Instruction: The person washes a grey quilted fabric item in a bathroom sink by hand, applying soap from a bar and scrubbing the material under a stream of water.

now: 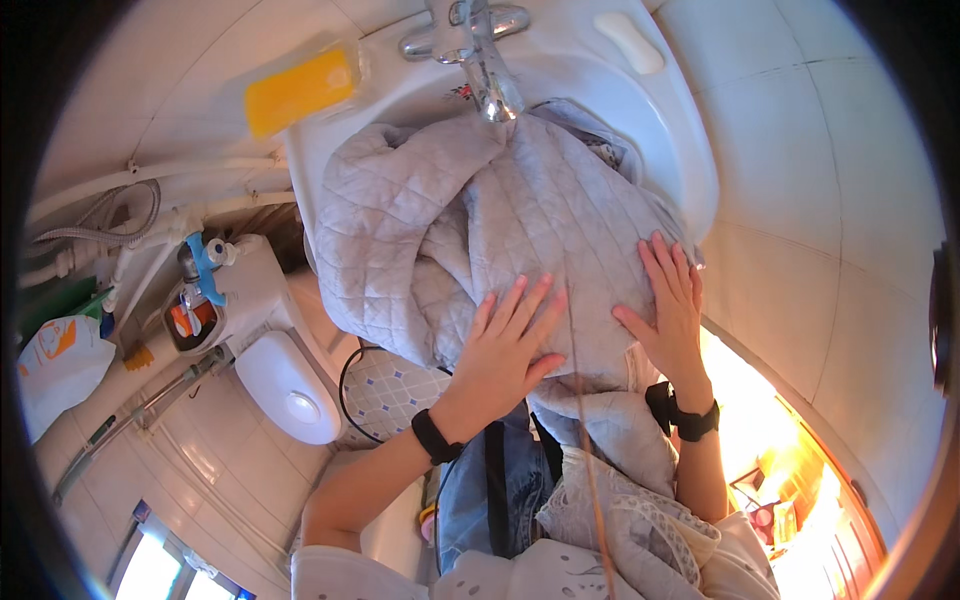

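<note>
A light grey quilted cloth [540,202] lies bunched over a white washbasin [682,150] and hangs down over its front edge toward my body. My left hand [506,337] rests on the cloth with the fingers apart, gripping nothing. To the right, my right hand [667,307] lies on the cloth near the basin's right rim, its thumb away from the fingers. A lace-edged end of fabric [637,517] drapes across my lap. The chrome faucet [491,82] reaches over the cloth's far edge. Most of the bowl is hidden beneath the cloth.
A yellow block [300,91] sits at the basin's back left, and a white bar of soap [628,43] at its back right. On the left are a toilet cistern [289,386], pipes and a grey hose [97,232]. A tiled wall [787,187] closes off the right.
</note>
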`<state>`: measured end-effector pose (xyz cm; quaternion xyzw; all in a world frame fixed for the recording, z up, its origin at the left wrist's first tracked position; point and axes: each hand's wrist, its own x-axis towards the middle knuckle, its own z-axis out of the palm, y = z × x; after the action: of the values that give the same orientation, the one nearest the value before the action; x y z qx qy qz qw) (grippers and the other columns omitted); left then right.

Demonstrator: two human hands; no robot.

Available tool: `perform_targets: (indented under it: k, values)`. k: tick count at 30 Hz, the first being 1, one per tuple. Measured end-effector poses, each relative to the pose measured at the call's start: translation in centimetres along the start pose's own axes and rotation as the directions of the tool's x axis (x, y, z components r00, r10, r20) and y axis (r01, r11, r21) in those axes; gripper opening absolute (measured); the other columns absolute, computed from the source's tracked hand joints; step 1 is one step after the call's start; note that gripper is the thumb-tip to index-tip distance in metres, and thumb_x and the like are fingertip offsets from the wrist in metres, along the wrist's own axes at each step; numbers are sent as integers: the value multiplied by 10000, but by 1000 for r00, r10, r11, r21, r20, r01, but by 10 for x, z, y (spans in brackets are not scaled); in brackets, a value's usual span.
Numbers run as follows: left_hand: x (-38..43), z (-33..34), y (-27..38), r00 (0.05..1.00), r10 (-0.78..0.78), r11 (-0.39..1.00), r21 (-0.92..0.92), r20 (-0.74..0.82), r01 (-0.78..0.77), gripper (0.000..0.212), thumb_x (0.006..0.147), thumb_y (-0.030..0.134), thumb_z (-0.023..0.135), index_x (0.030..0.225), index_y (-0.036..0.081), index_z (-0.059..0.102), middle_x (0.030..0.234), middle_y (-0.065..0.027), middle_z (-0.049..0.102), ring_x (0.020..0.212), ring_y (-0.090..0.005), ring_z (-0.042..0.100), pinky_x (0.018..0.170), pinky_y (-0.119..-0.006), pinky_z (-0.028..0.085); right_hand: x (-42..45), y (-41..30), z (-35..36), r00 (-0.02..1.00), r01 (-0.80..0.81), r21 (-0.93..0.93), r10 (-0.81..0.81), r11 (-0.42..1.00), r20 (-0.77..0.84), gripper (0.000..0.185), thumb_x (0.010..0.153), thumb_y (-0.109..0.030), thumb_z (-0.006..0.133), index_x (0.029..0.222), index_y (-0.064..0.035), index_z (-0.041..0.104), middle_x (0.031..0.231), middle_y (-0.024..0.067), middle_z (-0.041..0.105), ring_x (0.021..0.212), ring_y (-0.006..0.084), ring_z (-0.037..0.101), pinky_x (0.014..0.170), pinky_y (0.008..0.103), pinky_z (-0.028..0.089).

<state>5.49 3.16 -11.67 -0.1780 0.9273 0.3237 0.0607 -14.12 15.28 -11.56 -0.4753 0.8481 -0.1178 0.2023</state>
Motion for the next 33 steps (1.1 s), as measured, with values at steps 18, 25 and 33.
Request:
perform_targets:
  k: [18,25,33]
  values:
    - [-8,24,28,868,-420,894,45,-264,446,973,718,500,610,1384,1,105,1448,-138,158,1333,-268,173,1008,-570,142,-5,31,9,997,71,188,-72,980,-4,1065,508,-556,717,1379,-140,267,1458,32,185,1343,271,129,1048,517,71]
    - [-12,20,28,847,-458,863,93,-269,496,959,718,510,603,1389,27,116,1446,-122,174,1334,-263,173,1002,-571,151,-1,34,9,984,169,227,-178,959,17,1104,487,-570,716,1379,-113,253,1458,48,177,1347,257,119,1051,522,58]
    - [-3,25,32,830,-493,846,77,-261,527,995,693,575,592,1394,51,117,1454,-101,164,1337,-235,171,1005,-578,129,-1,35,-3,988,152,104,-154,983,15,1087,498,-589,704,1373,-115,268,1455,41,188,1342,234,137,1041,549,51]
